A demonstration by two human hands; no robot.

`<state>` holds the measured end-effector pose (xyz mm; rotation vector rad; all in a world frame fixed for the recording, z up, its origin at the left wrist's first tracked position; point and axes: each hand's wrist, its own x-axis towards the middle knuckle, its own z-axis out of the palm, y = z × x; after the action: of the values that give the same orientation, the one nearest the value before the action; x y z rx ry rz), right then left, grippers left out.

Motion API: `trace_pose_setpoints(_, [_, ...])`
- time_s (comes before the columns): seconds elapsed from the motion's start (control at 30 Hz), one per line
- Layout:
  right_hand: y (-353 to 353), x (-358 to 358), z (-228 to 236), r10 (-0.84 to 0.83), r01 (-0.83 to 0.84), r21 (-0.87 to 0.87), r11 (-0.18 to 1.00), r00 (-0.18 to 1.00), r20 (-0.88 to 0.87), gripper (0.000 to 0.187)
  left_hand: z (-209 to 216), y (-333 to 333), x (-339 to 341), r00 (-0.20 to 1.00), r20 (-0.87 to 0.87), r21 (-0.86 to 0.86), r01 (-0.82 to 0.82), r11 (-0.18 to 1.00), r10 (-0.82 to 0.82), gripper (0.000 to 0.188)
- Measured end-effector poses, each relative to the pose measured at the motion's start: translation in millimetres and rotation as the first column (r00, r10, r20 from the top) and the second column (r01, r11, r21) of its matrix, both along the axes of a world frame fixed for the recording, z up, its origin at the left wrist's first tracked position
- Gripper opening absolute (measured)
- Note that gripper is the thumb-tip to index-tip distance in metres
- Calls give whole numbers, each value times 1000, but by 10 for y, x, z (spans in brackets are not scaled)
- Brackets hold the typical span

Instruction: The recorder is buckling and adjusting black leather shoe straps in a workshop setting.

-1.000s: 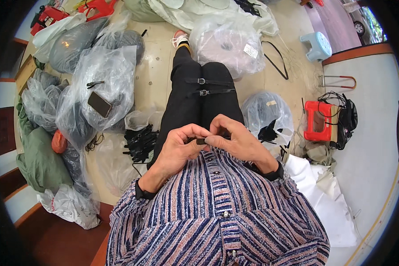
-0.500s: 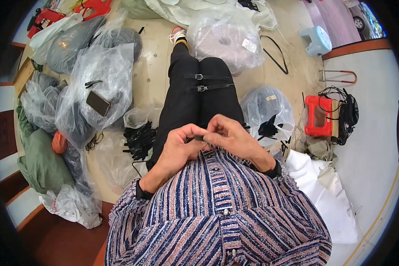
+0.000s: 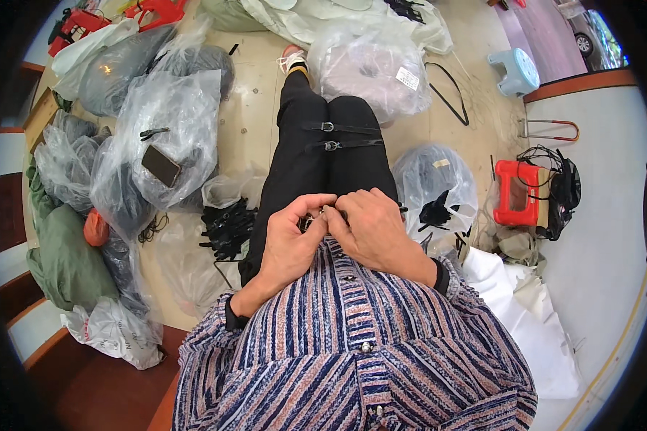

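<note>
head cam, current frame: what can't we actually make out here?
- Small dark part in the head view: mostly covered by the left hand and right hand; its kind is unclear.
- Contents of the clear bags: blurred by plastic.
- Dark pieces on the floor: too small to identify.
- Red tools: cut off by the top rim.

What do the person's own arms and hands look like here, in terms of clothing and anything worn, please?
Both hands, the left hand and right hand, are bare, without gloves or rings that show. The forearms wear long sleeves of a knitted shirt striped in navy, pink and white. A black band shows at each wrist, likely a dark undersleeve cuff or a strap.
</note>
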<state>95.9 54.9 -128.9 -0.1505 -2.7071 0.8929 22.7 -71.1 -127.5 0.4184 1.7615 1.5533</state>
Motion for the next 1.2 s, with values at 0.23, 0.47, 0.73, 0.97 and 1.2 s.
trace_pose_setpoints(0.23, [-27, 16, -38, -41, 39, 33, 999, 996, 79, 14, -62, 5, -39, 996, -54, 37, 71, 997, -69, 12])
trace_pose_setpoints(0.47, [-41, 20, 47, -118, 437, -772, 462, 893, 435, 38, 11, 4, -49, 928, 372, -25, 20, 999, -9, 17])
trace_pose_setpoints(0.73, [84, 83, -182, 80, 429, -853, 297, 879, 470, 48, 12, 49, -61, 915, 403, -28, 6, 1000, 6, 16])
trace_pose_setpoints(0.97, [90, 53, -186, 84, 436, -854, 286, 876, 475, 50, -1, 46, -85, 912, 410, -33, 6, 999, 8, 13])
trace_pose_setpoints(1.2, [80, 0, -36, 54, 379, -721, 581, 865, 498, 47, -42, 21, -76, 943, 332, -62, 0, 998, 21, 12])
